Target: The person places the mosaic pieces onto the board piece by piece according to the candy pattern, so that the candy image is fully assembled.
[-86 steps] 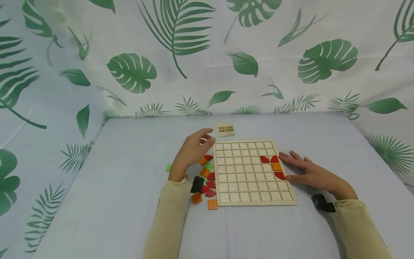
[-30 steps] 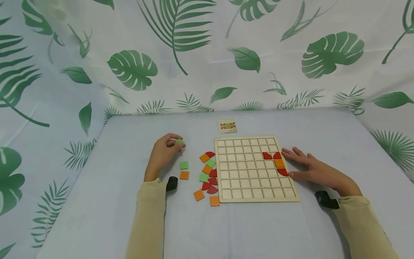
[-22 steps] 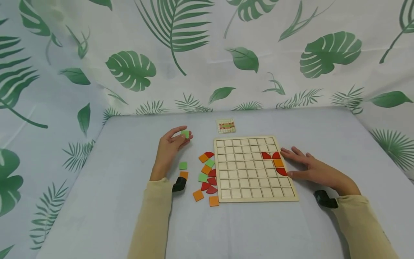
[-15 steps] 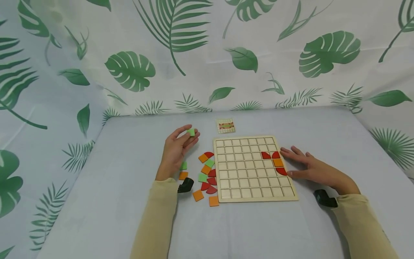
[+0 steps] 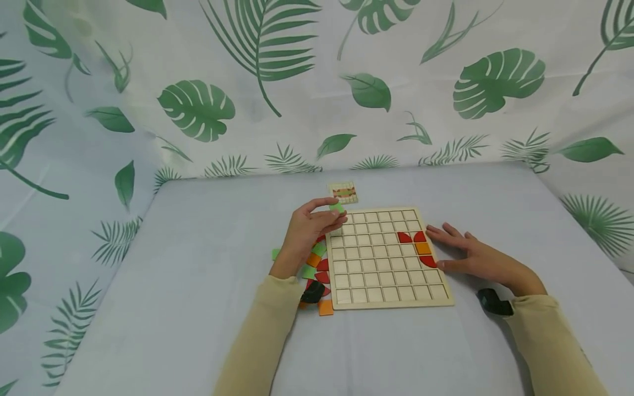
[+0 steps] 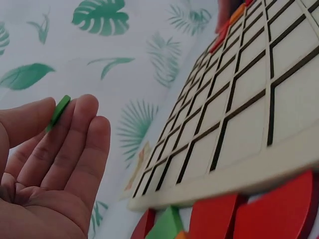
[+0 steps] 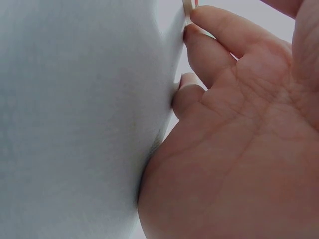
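My left hand [image 5: 311, 228] pinches a small green square tile [image 5: 337, 208] between thumb and fingers, at the far left corner of the wooden grid board [image 5: 369, 264]. The left wrist view shows the green tile [image 6: 60, 112] edge-on at the fingertips. On the board's right side sit red quarter-round tiles [image 5: 405, 237] and one orange square tile [image 5: 423, 248]. My right hand [image 5: 477, 261] rests at the board's right edge, fingers spread and relaxed, thumb tip beside the lowest red tile [image 5: 428, 261]. In the right wrist view its palm [image 7: 234, 129] lies against the table.
Loose red, orange and green tiles [image 5: 322, 276] lie along the board's left edge, partly hidden under my left wrist. Behind the board is a small pattern card [image 5: 345, 192] with a coloured design. A leaf-print cloth [image 5: 297, 82] stands up behind the table.
My left hand has picked up a green tile at the left and carried it right to the board's far left corner. The right hand and the tiles on the board have stayed in place.
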